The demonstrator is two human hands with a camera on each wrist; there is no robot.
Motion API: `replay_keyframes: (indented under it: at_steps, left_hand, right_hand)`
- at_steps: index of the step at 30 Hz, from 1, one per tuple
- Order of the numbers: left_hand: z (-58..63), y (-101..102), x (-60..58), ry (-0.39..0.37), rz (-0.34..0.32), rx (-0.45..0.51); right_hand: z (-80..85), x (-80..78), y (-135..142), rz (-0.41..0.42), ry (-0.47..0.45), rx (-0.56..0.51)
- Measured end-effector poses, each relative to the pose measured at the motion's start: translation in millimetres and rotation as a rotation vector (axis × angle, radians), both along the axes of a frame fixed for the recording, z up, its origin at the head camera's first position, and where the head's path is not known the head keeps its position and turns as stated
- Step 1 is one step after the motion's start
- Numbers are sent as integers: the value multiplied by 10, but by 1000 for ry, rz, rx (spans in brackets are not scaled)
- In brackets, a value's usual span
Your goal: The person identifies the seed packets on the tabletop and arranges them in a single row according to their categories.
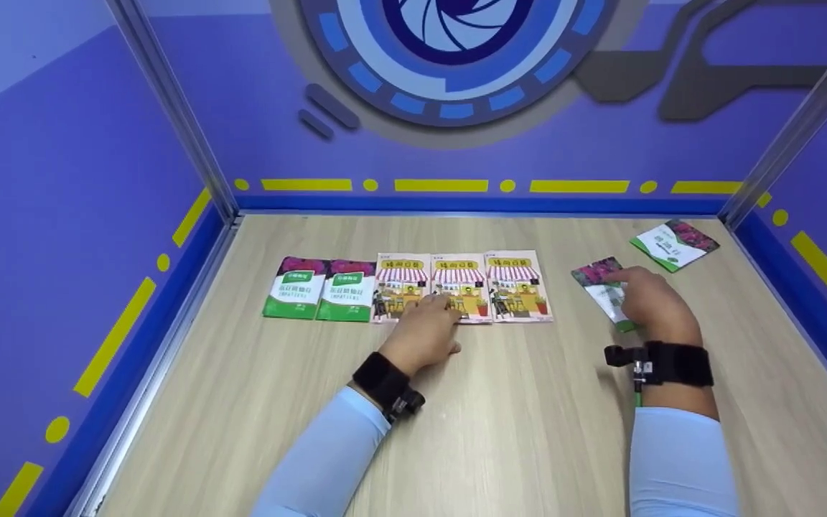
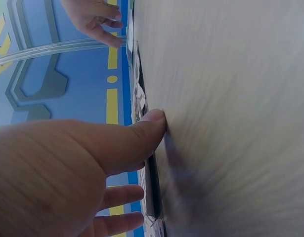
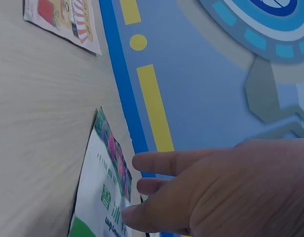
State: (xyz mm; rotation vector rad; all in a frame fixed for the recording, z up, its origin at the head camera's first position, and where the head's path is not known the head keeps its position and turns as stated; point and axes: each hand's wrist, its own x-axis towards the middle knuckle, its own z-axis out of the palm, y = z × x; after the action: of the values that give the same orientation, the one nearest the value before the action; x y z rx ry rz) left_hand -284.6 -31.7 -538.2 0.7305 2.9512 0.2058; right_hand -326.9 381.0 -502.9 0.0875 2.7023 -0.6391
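Two green-and-white seed packets (image 1: 293,291) and three pink seed packets (image 1: 517,287) with striped awnings lie side by side in a row. My left hand (image 1: 424,334) rests over the lower part of the pink ones, fingertips on the left and middle packets. In the left wrist view the thumb (image 2: 137,136) reaches down beside the packets' near edge. Right of the row, a white seed packet (image 1: 609,296) with pink flowers lies slanted under my right hand (image 1: 661,305). Its fingers are extended over the packet, and the thumb (image 3: 147,212) overlaps the packet's face in the right wrist view.
Another white packet with pink flowers (image 1: 674,245) lies at the table's back right corner. Blue-purple panels (image 1: 449,161) with yellow markings wall in the wooden table (image 1: 528,431) at the back and both sides.
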Motion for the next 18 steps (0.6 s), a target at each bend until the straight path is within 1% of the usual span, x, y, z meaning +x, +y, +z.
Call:
replay_keyframes:
  at_steps: [2,5,8,12,16,18]
  left_hand:
    - [2,2,-1,-4,-2,4]
    - [3,3,-1,-6,-4,5]
    - [7,6,-2,-12,-4,5]
    - [20,7,5,-10,-9,8]
    - [22,9,17,-6,-23,17]
    - [22,14,23,-12,-31,22]
  right_hand:
    - [-20,33,66,-16,11,-19]
    - [-69,76,149,26,50,-13]
    - [-115,80,182,59,85,4]
    - [-153,38,141,64,95,21]
    - [-192,-16,49,58,86,24]
    - [-213,-44,-2,41,76,20]
